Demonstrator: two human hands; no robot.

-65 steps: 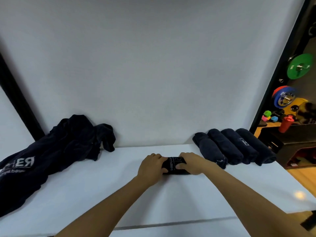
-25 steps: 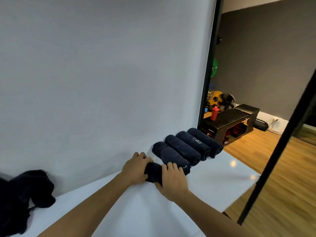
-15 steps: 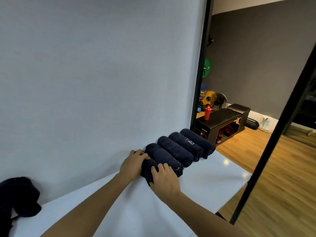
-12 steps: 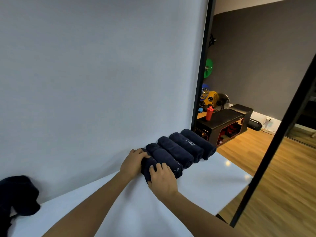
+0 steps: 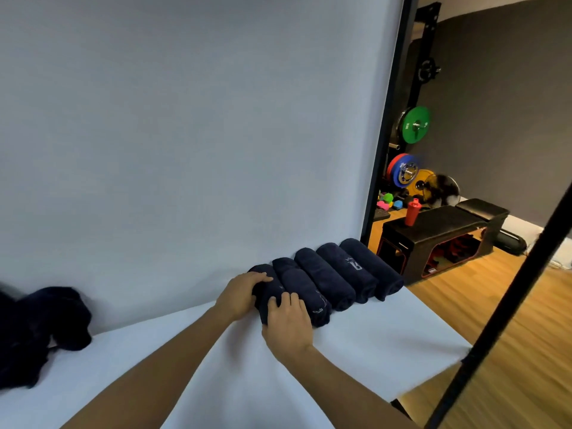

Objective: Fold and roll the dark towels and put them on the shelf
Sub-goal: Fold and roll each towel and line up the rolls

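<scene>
Hands, left hand (image 5: 240, 294) and right hand (image 5: 288, 320), clasp the rolled dark towel (image 5: 266, 294) at the shelf's (image 5: 387, 351) back edge; press it snugly against the neighbouring rolls (image 5: 334, 274), keeping the wrap tight.

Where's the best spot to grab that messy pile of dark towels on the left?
Probably the top of the towel pile, coming from above with an open hand. It lies loose and crumpled on the white shelf, so the raised bunch gives fingers cloth to pinch.
</scene>
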